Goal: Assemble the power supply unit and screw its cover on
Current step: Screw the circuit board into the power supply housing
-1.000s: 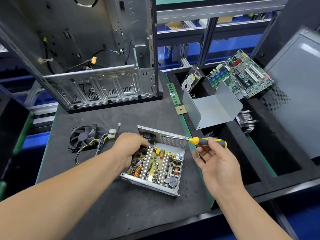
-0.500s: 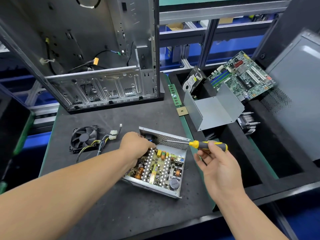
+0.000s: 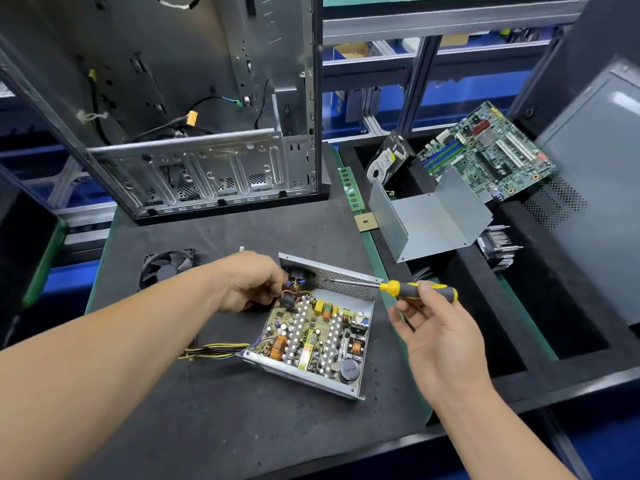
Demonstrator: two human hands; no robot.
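The right hand (image 3: 438,327) is pinching the screwdriver (image 3: 398,288), lying sideways with its tip pointing left over the open power supply (image 3: 315,336). The left hand (image 3: 249,282) is curling around wires at its far corner.

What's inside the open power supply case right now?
Inside the power supply case sits a populated circuit board with copper coils, heatsinks and capacitors. The left hand covers the far-left corner, so what its fingers touch is hidden. The cover is off.
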